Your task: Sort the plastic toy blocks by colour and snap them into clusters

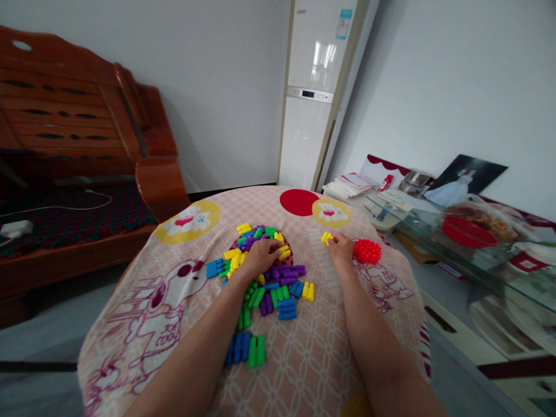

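Note:
Plastic building blocks in blue, green, purple and yellow lie in a loose heap on the cloth-covered round table, with purple blocks (287,272) and green blocks (256,351) toward the near side. My left hand (262,256) reaches over the heap, its fingers closed at a yellow building block (284,253). To the right, my right hand (341,250) pinches another small yellow building block (326,238) between thumb and fingers, just over the cloth. Beside that hand sits a bumpy cluster of red pieces (368,251).
A patterned tablecloth (174,370) covers the table. At right stands a glass-topped cabinet (438,249) with papers, a red bowl (469,231) and a photo. A wooden sofa (65,110) is on the left, a tall white air conditioner (308,133) behind.

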The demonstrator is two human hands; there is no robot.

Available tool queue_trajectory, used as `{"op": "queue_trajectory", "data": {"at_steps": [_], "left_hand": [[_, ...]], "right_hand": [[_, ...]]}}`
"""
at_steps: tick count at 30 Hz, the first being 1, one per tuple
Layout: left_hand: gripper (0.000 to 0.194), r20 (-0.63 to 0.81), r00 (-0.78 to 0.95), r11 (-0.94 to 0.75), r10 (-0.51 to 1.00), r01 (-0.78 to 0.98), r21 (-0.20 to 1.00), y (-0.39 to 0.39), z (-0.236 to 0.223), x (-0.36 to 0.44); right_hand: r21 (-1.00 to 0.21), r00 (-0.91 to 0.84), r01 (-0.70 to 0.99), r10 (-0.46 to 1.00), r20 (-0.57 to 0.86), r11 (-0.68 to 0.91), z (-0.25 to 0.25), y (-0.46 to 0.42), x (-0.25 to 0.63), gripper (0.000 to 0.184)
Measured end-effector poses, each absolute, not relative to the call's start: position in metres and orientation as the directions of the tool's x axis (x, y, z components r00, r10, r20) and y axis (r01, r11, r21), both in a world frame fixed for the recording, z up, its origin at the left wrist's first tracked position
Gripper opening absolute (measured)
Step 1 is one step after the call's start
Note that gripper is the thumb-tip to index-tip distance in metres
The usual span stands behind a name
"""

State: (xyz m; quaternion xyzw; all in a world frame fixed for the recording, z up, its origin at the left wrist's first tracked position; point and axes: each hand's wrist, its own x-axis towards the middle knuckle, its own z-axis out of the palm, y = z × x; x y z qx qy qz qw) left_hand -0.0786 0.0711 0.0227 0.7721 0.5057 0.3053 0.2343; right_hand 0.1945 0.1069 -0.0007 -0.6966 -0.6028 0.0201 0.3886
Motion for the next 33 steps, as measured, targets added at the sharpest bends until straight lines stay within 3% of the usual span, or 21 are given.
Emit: {"op": "queue_trajectory", "data": {"at_steps": [3, 5, 8, 13, 15, 19, 24, 28, 33], "left_hand": [[0.03, 0.279, 0.243, -0.37, 0.929, 0.592, 0.716, 0.072, 0.022, -0.08], [0.031, 0.301, 0.22, -0.372, 0.928, 0.515, 0.772, 0.074, 0.02, -0.08], [0.034, 0.294, 0.219, -0.356, 0.93, 0.35, 0.866, 0.076, 0.016, -0.079], [0.036, 0.266, 0.261, -0.331, 0.928, 0.251, 0.91, 0.074, 0.017, -0.078], [0.036, 0.262, 0.263, -0.329, 0.929, 0.254, 0.91, 0.073, 0.019, -0.079], [0.036, 0.29, 0.241, -0.359, 0.926, 0.328, 0.874, 0.071, 0.024, -0.08], [0.039, 0.279, 0.377, -0.418, 0.883, 0.363, 0.832, 0.066, 0.028, -0.076], [0.033, 0.279, 0.372, -0.44, 0.885, 0.474, 0.763, 0.065, 0.029, -0.073], [0.032, 0.302, 0.338, -0.443, 0.891, 0.501, 0.744, 0.067, 0.028, -0.075]], "right_hand": [[-0.58, 0.314, 0.814, 0.81, 0.496, 0.04, 0.008, 0.098, 0.188, 0.029], [-0.611, 0.288, 0.779, 0.786, 0.548, 0.141, 0.014, 0.089, 0.177, 0.03], [-0.695, 0.088, 0.639, 0.866, 0.492, 0.33, 0.02, 0.076, 0.151, 0.033], [-0.789, -0.207, 0.444, 0.906, 0.369, 0.424, 0.018, 0.063, 0.111, 0.028], [-0.835, -0.226, 0.39, 0.919, 0.322, 0.389, 0.017, 0.062, 0.106, 0.025], [-0.967, -0.134, 0.193, 0.98, 0.145, 0.169, 0.017, 0.061, 0.106, 0.024], [-0.998, -0.104, -0.023, 0.993, 0.061, 0.059, 0.017, 0.06, 0.102, 0.031], [-0.996, -0.154, -0.019, 0.984, 0.084, 0.082, 0.017, 0.059, 0.101, 0.035], [-0.977, -0.033, 0.136, 0.986, 0.162, 0.165, 0.018, 0.063, 0.108, 0.028]]}}
